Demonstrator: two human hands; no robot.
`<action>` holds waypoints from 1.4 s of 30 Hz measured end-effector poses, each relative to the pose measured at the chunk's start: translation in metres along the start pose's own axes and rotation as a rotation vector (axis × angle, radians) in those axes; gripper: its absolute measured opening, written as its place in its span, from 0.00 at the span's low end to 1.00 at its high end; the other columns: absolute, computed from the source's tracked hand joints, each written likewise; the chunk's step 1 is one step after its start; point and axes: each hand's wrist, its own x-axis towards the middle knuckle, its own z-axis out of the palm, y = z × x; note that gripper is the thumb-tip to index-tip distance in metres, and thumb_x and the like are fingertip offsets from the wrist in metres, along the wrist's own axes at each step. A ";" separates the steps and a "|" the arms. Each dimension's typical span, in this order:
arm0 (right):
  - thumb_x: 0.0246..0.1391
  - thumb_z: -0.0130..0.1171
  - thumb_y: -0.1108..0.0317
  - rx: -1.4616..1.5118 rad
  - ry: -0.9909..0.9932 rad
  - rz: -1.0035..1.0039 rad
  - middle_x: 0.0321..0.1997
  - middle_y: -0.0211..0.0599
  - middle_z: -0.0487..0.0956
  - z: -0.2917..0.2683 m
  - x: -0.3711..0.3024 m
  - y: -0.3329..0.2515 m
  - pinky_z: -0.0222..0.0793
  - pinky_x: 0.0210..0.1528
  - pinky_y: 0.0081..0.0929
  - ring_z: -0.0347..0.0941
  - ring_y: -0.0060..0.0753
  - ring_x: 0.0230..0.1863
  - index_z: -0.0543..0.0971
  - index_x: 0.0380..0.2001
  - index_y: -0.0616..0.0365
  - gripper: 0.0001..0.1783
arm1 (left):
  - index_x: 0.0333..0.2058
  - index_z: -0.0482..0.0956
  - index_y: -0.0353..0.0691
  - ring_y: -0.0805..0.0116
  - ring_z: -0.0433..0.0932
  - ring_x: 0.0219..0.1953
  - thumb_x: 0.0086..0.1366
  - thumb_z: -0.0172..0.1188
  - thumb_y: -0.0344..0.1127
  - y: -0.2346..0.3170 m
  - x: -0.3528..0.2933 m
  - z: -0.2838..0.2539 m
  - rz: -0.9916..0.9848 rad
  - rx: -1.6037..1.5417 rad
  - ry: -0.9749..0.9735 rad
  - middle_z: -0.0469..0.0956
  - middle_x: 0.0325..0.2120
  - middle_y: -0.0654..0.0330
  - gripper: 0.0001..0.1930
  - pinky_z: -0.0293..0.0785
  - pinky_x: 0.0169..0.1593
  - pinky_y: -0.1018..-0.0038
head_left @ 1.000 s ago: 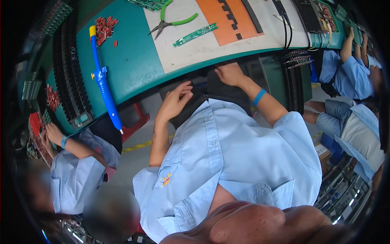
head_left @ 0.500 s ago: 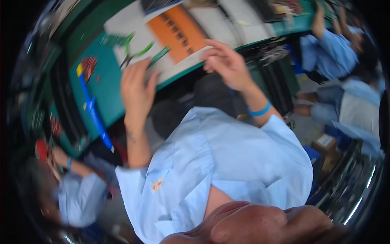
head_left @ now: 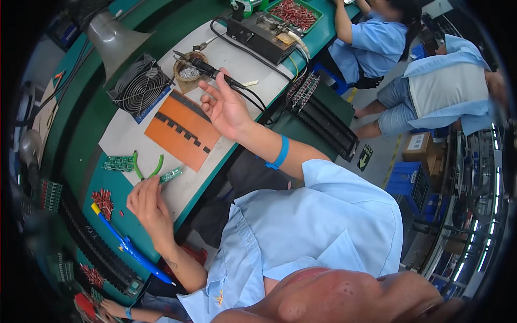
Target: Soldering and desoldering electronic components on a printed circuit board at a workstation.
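Over the near left of the bench [head_left: 116, 139], the left hand [head_left: 151, 207] is curled narrow, fingertips at the board [head_left: 172, 175], which lies just right of the pliers [head_left: 136, 164]; whether it grips either, I cannot tell. With both so close, a hasty grab could knock the pliers into the board and scrape it. Farther right, the right hand [head_left: 226, 110] is spread wide and empty beside the iron [head_left: 204, 67]; contact is unclear. If the iron is hot, fingers straying toward its far end could burn. A snagged cord [head_left: 251, 93] could drag it from the dish [head_left: 178, 70].
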 end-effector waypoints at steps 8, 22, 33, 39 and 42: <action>0.74 0.62 0.63 -0.438 -0.242 -0.562 0.46 0.39 0.81 -0.028 -0.007 -0.017 0.79 0.39 0.28 0.80 0.29 0.36 0.64 0.69 0.56 0.28 | 0.46 0.88 0.37 0.55 0.82 0.54 0.57 0.65 0.18 -0.027 0.000 0.009 -0.042 -0.147 -0.123 0.87 0.45 0.56 0.18 0.74 0.58 0.62; 0.75 0.59 0.61 -0.879 -0.443 -0.797 0.54 0.64 0.83 -0.053 -0.029 -0.028 0.85 0.50 0.40 0.85 0.46 0.50 0.66 0.68 0.65 0.28 | 0.52 0.86 0.38 0.51 0.82 0.55 0.57 0.72 0.22 -0.023 -0.030 0.000 -0.160 -0.132 0.148 0.85 0.51 0.54 0.22 0.75 0.59 0.59; 0.65 0.70 0.74 -1.078 -0.458 -0.797 0.54 0.57 0.82 -0.061 -0.041 0.014 0.83 0.55 0.34 0.86 0.39 0.49 0.71 0.60 0.65 0.25 | 0.56 0.85 0.47 0.57 0.71 0.50 0.58 0.79 0.48 0.007 -0.052 0.021 -0.371 0.014 0.060 0.76 0.49 0.61 0.28 0.64 0.55 0.60; 0.60 0.73 0.78 -1.171 -0.443 -0.791 0.53 0.52 0.81 -0.061 -0.048 0.012 0.79 0.56 0.29 0.83 0.36 0.51 0.72 0.58 0.63 0.27 | 0.58 0.85 0.51 0.56 0.66 0.52 0.59 0.77 0.55 0.009 -0.048 0.019 -0.372 0.066 -0.037 0.74 0.53 0.61 0.30 0.60 0.57 0.58; 0.60 0.74 0.77 -1.193 -0.455 -0.786 0.53 0.51 0.81 -0.058 -0.048 0.013 0.77 0.55 0.28 0.82 0.36 0.50 0.73 0.59 0.64 0.27 | 0.58 0.85 0.51 0.55 0.66 0.53 0.59 0.77 0.55 0.009 -0.047 0.019 -0.393 0.071 -0.050 0.73 0.54 0.60 0.31 0.59 0.58 0.57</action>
